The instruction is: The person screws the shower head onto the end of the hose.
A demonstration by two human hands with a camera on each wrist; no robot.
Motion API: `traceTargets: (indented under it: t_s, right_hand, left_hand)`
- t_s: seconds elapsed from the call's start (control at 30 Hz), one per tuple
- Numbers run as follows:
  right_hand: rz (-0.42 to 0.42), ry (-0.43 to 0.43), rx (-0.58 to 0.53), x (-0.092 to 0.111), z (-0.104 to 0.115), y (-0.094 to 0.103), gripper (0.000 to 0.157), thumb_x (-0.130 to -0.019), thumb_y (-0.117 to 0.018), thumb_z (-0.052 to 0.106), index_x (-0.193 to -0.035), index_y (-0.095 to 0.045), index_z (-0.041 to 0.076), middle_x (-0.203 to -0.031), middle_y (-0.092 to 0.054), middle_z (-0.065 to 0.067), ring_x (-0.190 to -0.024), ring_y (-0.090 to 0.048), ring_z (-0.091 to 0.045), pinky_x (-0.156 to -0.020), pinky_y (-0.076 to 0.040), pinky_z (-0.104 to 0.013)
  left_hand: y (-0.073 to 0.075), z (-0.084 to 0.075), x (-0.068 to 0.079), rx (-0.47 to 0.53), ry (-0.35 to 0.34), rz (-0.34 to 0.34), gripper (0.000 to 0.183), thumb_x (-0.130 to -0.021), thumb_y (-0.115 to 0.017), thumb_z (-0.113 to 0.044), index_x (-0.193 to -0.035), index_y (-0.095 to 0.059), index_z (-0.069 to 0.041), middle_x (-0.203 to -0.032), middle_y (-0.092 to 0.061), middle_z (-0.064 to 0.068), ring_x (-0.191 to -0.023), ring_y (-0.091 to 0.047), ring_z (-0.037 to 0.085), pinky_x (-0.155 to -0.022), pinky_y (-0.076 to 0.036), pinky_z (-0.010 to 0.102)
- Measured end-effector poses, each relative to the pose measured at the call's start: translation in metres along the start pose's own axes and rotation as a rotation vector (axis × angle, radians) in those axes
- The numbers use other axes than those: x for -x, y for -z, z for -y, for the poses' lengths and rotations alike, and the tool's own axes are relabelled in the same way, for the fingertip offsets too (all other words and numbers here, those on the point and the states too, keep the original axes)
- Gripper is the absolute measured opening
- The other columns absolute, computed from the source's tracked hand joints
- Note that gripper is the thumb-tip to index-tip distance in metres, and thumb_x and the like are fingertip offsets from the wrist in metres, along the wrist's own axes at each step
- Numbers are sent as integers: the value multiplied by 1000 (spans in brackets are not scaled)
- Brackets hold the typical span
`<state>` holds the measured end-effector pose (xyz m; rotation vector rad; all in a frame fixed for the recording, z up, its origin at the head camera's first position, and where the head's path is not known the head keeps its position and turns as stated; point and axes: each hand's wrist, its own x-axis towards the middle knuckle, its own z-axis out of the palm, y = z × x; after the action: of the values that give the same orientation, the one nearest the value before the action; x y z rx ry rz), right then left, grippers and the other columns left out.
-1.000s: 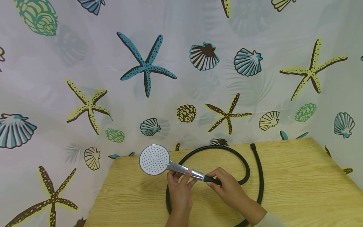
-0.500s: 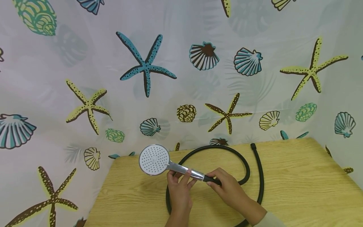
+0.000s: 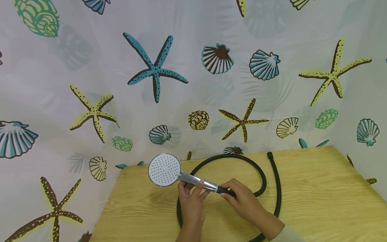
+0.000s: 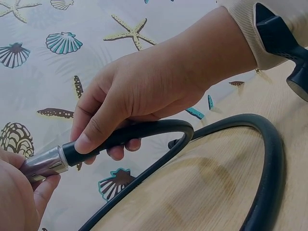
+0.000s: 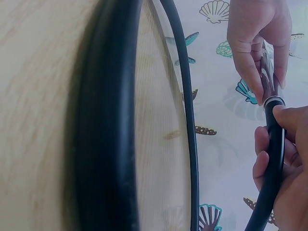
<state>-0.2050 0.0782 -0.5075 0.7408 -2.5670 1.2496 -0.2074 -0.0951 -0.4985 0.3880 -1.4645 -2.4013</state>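
A shower head (image 3: 164,170) with a round white spray face and a chrome handle is held above the wooden table, its face toward the head camera. My left hand (image 3: 191,205) grips the chrome handle (image 4: 45,163) from below. My right hand (image 3: 240,198) pinches the black end of the shower hose (image 4: 115,137) right at the handle's base, thumb on top and fingers curled underneath. Hose end and handle meet in one line in both wrist views. From there the black hose (image 5: 272,166) bends away and loops over the table.
The wooden table (image 3: 317,188) carries the hose's large loop, and its free end (image 3: 270,156) lies toward the back right. A white curtain (image 3: 187,94) printed with starfish and shells hangs behind and along both sides.
Both hands, the shower head and the hose keep the same position. The head view has tilted very slightly.
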Motion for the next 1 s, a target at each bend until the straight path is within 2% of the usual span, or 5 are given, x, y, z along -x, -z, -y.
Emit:
traceTargets:
  t_s: [0.5, 0.77, 1.0]
  right_hand:
    - [17, -22, -34, -2, 2, 0, 29, -90, -68, 26, -117, -59, 23, -107, -61, 11, -84, -58, -1, -65, -54, -15]
    - [12, -39, -54, -5, 2, 0, 36, -89, -70, 29, -122, -59, 20, -110, -59, 11, -82, -59, 0, -66, -55, -15]
    - [-7, -32, -71, -5, 0, -2, 44, -89, -70, 30, -129, -53, 27, -119, -58, 2, -86, -61, -5, -65, -56, -14]
  left_hand:
    - [0, 0, 0, 31, 1, 4, 54, -83, -73, -4, -125, -41, -10, -107, -52, 8, -95, -65, 23, -83, -63, 45]
    - [0, -2, 0, 9, 0, 3, 54, -84, -73, -5, -127, -40, -10, -107, -53, 8, -94, -65, 22, -83, -62, 45]
    - [0, -3, 0, 4, -2, 10, 55, -84, -73, -6, -128, -39, -10, -108, -53, 8, -95, -65, 23, -84, -62, 44]
